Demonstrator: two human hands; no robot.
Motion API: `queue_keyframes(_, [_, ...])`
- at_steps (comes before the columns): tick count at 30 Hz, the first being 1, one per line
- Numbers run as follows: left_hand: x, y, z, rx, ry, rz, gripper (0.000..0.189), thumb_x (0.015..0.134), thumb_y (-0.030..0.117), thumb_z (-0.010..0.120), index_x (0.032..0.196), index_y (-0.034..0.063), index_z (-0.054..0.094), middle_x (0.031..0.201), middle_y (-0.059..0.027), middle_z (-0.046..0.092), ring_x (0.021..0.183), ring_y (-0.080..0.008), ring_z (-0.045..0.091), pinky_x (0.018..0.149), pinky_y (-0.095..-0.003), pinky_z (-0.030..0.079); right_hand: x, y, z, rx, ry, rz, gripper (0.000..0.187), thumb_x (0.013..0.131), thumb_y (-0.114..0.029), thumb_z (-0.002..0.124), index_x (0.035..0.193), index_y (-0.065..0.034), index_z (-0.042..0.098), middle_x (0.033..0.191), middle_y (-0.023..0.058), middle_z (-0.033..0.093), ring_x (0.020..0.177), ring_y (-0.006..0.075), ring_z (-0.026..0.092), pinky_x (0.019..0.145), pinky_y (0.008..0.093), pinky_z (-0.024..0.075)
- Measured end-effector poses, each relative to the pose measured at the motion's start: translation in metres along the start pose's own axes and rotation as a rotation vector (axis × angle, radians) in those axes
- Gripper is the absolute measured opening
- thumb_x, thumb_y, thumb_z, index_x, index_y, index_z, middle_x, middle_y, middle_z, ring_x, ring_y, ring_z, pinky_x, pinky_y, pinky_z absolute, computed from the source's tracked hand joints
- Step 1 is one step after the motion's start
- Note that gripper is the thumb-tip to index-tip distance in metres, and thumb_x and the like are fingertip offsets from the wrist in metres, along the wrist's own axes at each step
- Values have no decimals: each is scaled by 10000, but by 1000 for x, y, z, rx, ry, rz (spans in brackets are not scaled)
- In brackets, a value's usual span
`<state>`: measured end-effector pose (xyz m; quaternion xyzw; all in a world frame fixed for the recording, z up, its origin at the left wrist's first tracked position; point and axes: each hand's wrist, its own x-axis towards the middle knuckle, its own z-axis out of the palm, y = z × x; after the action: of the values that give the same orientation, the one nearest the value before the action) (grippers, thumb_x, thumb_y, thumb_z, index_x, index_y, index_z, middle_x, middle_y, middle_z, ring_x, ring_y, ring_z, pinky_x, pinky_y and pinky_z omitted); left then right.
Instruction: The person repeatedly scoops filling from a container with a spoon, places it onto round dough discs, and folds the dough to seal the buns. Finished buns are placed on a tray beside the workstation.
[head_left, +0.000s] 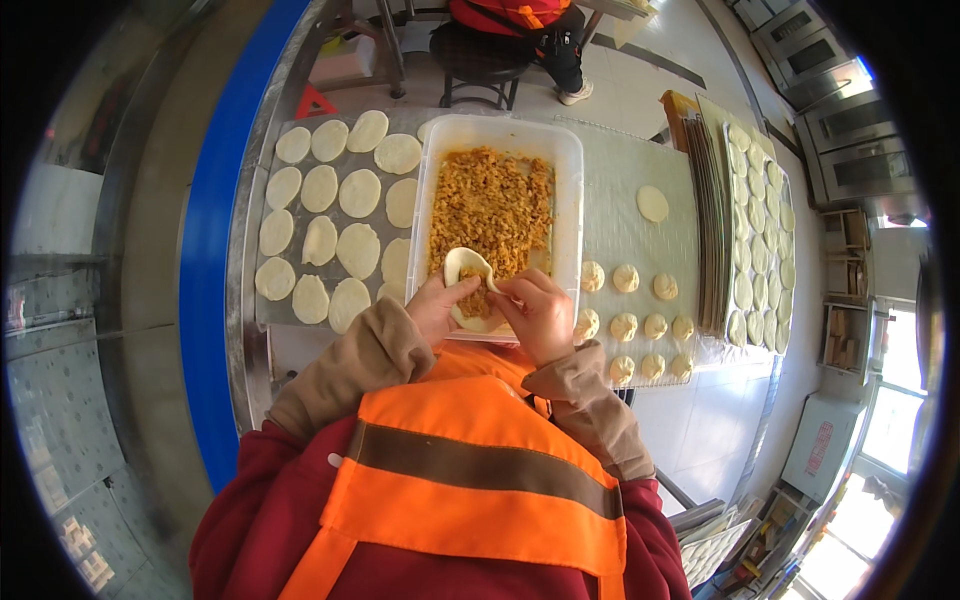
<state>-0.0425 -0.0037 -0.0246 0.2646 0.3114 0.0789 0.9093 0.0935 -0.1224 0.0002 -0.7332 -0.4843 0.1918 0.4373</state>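
Observation:
Over the near end of a translucent plastic tub, both hands hold one round dough wrapper with brown filling in its middle. My left hand cups its left side, the thumb lying on the filling. The fingers of my right hand pinch the wrapper's right edge, which is folded there. Below them the tub holds a bed of crumbly orange-brown filling. Left of the tub, rows of flat dough rounds lie on a grey board. Pleated buns stand in rows to the right.
The buns rest on a lined wire rack, with one flat dough round farther back. Beyond stand stacked boards and a tray of dough pieces. A person sits on a black stool across the table. A blue strip runs along the left.

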Motion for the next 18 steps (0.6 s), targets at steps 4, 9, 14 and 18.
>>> queue_keyframes(4, [2,-6,5,34,-26,64,302,955,157,583,1227,54,503,1141,-67,593,1031,-178,620,856,-339,542,3,2,-8,194,-19,177,155,845,-97,724,940,17,680,812,-2,613,758,75,589,596,238,476])
queue_keyframes(9, [3,-3,18,126,14,17,304,951,164,594,1225,64,507,1135,-57,593,1040,-170,613,850,-329,544,14,14,-17,703,-154,558,244,809,-119,754,979,33,667,820,16,631,787,99,596,648,258,494])
queue_keyframes(14, [4,-1,27,6,103,2,300,967,198,575,1238,86,510,1131,-46,590,1072,-166,597,864,-332,539,8,13,-19,336,-79,326,223,795,-106,747,981,-7,675,777,21,621,751,138,608,644,279,502])
queue_keyframes(18, [9,-3,26,89,85,41,303,972,239,571,1224,77,523,1118,-43,595,1072,-158,598,857,-340,538,8,10,-15,-13,94,-183,225,762,-112,748,965,-42,679,769,63,619,722,207,615,635,332,510])
